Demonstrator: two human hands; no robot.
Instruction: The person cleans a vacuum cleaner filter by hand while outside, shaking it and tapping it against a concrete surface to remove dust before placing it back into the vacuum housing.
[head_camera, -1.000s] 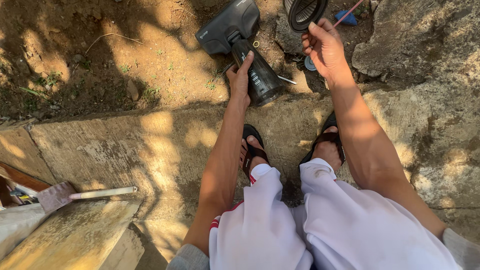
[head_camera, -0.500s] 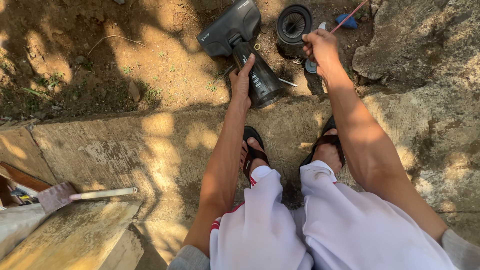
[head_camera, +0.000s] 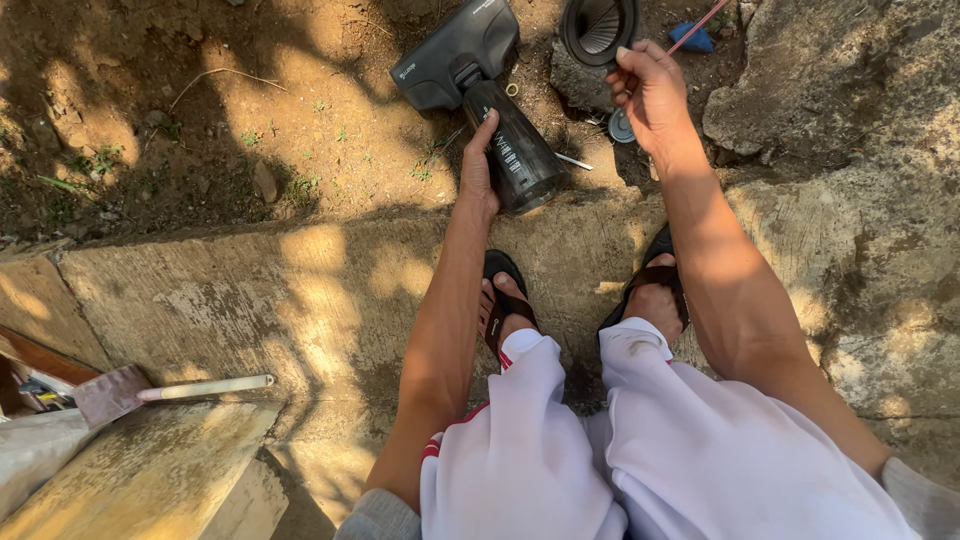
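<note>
My left hand (head_camera: 478, 165) grips the dark cylindrical dust cup (head_camera: 518, 158) of a black handheld vacuum, whose flat nozzle head (head_camera: 455, 52) lies on the dirt ahead. My right hand (head_camera: 647, 92) holds a round black pleated filter (head_camera: 598, 27) by its rim, lifted above the ground at the top of the view. A small round grey cap (head_camera: 620, 126) lies on the soil just under my right wrist. My feet in black sandals (head_camera: 505, 300) rest on a concrete slab.
A trowel with a pale handle (head_camera: 165, 388) lies at lower left on the concrete slab (head_camera: 250, 300). A big rock (head_camera: 830, 80) rises at right. A blue object (head_camera: 692, 40) and a thin red stick (head_camera: 697, 24) sit near the filter.
My right hand lowered the filter toward the ground half a second ago, then raised it again. My left hand stayed on the dust cup.
</note>
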